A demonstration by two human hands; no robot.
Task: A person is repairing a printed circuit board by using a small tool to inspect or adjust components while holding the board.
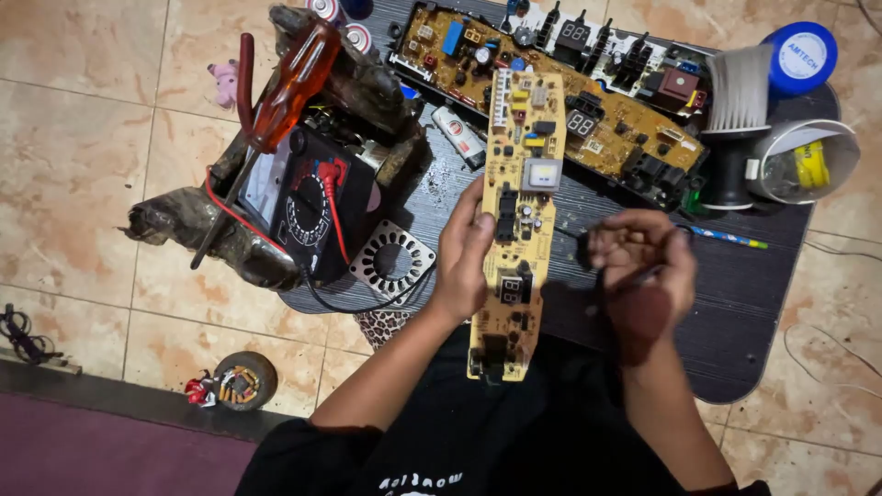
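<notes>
Left hand [462,262] fingers curled round the edge of a long yellow circuit board [516,230] held above the dark worktop [735,303]; right hand [640,266] just beside it, fisted on a blurred thin tool; one-edge grip risks the board pivoting or dropping.

We are looking down under warm, fairly dim indoor light that is falling from above and pooling on the pale floor tiles [83,110], which are glowing brightest at the upper left. Our right hand [643,266] is smearing with motion blur, while our left hand [464,257] and the long yellow circuit board [519,220] are staying sharp. Soft shadows are gathering on the dark tabletop [735,303], and the frame corners are darkening slightly
</notes>
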